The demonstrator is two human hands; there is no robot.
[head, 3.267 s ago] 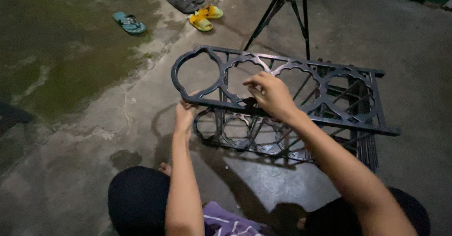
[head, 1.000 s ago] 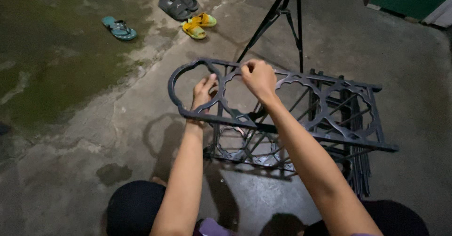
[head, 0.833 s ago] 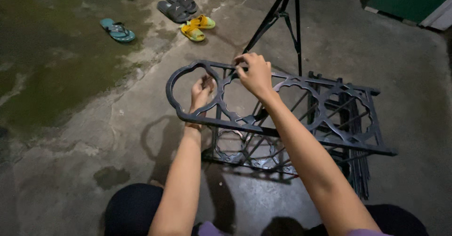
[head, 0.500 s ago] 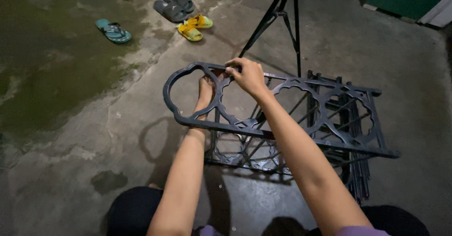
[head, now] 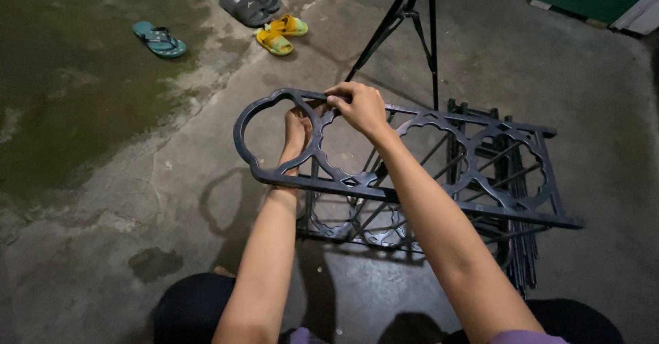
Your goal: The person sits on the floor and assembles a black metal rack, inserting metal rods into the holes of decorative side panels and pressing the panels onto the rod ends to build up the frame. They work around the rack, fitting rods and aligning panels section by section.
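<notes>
A black plastic rack (head: 480, 210) with round scalloped openings lies on its side on the concrete floor in front of me. My right hand (head: 357, 107) grips the far rail of its top panel near the left end. My left hand (head: 296, 133) reaches up from below through one of the round openings and touches the panel's underside beside the right hand; its fingers are partly hidden by the frame. A second patterned panel and thin rods show beneath the top one.
A black tripod (head: 405, 21) stands just behind the rack. Several sandals lie at the far left: teal (head: 159, 39), grey (head: 248, 2) and yellow (head: 278, 35). Damp, stained concrete (head: 82, 124) spreads to the left. My knees are at the bottom edge.
Both hands have moved from the near rail toward the far rail of the top panel. The left hand has risen through an opening, and the rack's left end has tilted up slightly.
</notes>
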